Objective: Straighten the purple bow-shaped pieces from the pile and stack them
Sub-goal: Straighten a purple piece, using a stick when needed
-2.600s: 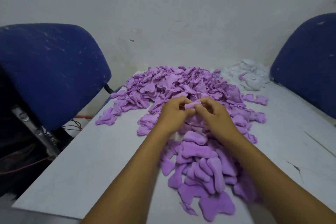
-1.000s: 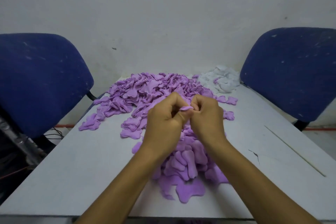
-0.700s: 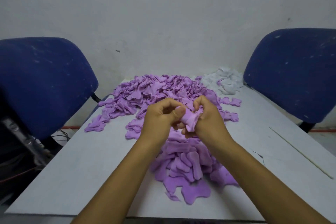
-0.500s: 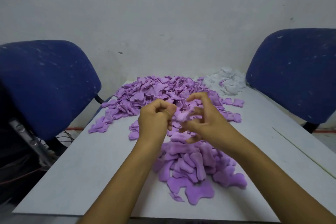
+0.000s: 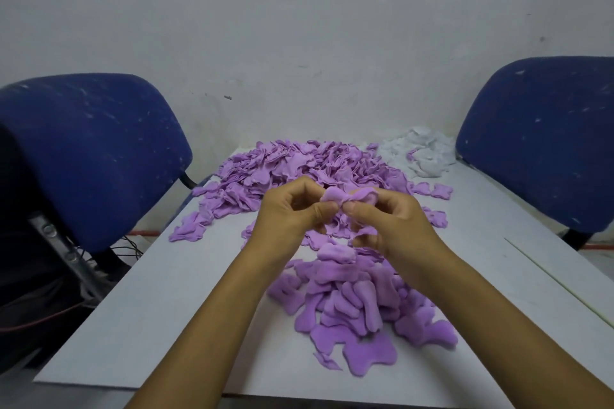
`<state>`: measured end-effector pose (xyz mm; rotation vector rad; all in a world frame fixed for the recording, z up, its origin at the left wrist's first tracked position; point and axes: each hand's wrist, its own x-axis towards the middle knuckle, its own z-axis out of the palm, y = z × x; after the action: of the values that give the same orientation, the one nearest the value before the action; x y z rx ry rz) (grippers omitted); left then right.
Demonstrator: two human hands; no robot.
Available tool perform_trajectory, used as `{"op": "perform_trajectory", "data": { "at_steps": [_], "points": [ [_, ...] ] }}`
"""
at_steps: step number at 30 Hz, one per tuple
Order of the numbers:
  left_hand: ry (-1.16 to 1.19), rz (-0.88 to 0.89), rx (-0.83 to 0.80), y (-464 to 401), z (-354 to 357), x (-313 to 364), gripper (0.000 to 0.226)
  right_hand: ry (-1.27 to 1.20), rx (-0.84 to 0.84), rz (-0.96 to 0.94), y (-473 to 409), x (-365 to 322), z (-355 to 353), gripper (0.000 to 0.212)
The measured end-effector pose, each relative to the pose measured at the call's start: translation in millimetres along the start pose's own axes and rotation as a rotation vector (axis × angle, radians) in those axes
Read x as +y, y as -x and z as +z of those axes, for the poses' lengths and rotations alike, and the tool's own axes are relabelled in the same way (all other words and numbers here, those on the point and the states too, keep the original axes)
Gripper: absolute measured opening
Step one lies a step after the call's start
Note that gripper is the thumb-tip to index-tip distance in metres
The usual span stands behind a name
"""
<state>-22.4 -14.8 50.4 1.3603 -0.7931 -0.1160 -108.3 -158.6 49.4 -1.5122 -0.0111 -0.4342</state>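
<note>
Between both hands, above white table (image 5: 186, 295): single purple bow-shaped piece (image 5: 349, 196), pinched at its waist. Left hand (image 5: 292, 221) grips piece's left side, thumb against curled fingers. Right hand (image 5: 392, 226) pinches right side likewise. Beyond hands: loose pile (image 5: 299, 166) of purple pieces. Below wrists, nearer viewer: overlapping purple stack (image 5: 355, 305). Far right of right hand: white scraps (image 5: 422, 156). Blue chairs (image 5: 93, 156) flank table.

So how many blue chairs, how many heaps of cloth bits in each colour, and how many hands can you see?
Blue chairs: 2, the left chair and the right chair
Purple heaps: 2, the far pile and the near stack
White heaps: 1, the white heap
Hands: 2, the left hand and the right hand
Total: 7
</note>
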Motion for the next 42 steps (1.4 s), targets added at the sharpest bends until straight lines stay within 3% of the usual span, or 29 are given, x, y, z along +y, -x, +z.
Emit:
{"op": "perform_trajectory", "data": {
  "at_steps": [2, 5, 8, 11, 14, 18, 21, 27, 29, 33, 37, 40, 42],
  "points": [
    [0.113, -0.061, 0.117, -0.4, 1.6, 0.5, 0.016, -0.133, -0.162, 0.11, 2.6, -2.3, 4.2, 0.007],
    [0.254, -0.145, 0.249, -1.0, 5.1, 0.9, 0.024, -0.331, -0.422, 0.264, 6.6, -6.6, 11.6, 0.018],
    [0.33, -0.177, 0.15, -0.3, 8.0, 1.6, 0.017, -0.39, -0.523, 0.228, 7.5, -9.1, 8.8, 0.015],
    [0.397, -0.16, 0.058, -2.5, 7.1, 3.9, 0.006, -0.351, -0.34, 0.157, 7.5, -6.7, 5.7, 0.009],
    [0.393, -0.098, 0.035, -1.4, 7.2, 4.2, 0.01, -0.269, -0.145, 0.109, 4.6, -2.8, 3.7, 0.009],
    [0.352, -0.032, -0.006, 5.9, 17.4, 6.6, 0.011, -0.159, 0.024, 0.058, 1.9, 0.9, 10.0, 0.025],
    [0.27, 0.014, 0.069, 8.7, 21.0, 11.7, 0.006, -0.061, 0.112, 0.018, -1.0, 3.2, 14.7, 0.031],
    [0.046, 0.155, 0.048, 16.6, 43.6, 22.4, 0.033, 0.497, 0.544, -0.142, -23.0, 8.6, 17.9, 0.033],
    [-0.027, 0.177, 0.011, 12.2, 36.8, 22.5, 0.027, 0.517, 0.534, -0.145, -26.3, 9.6, 16.0, 0.028],
    [-0.051, 0.088, 0.009, 7.1, 22.4, 14.0, 0.003, 0.323, 0.346, -0.053, -18.3, 16.5, 15.2, 0.026],
    [-0.06, -0.082, 0.055, 2.4, 14.2, 3.1, 0.013, 0.194, 0.222, 0.0, -12.3, 14.0, 17.1, 0.032],
    [0.103, -0.195, 0.016, 1.3, 4.9, 4.0, 0.009, 0.187, 0.108, -0.004, -8.5, 6.8, 16.9, 0.036],
    [0.088, -0.169, 0.065, 2.0, 3.3, 4.8, 0.029, 0.199, 0.046, 0.006, -5.3, 3.4, 17.6, 0.037]
  ]
}}
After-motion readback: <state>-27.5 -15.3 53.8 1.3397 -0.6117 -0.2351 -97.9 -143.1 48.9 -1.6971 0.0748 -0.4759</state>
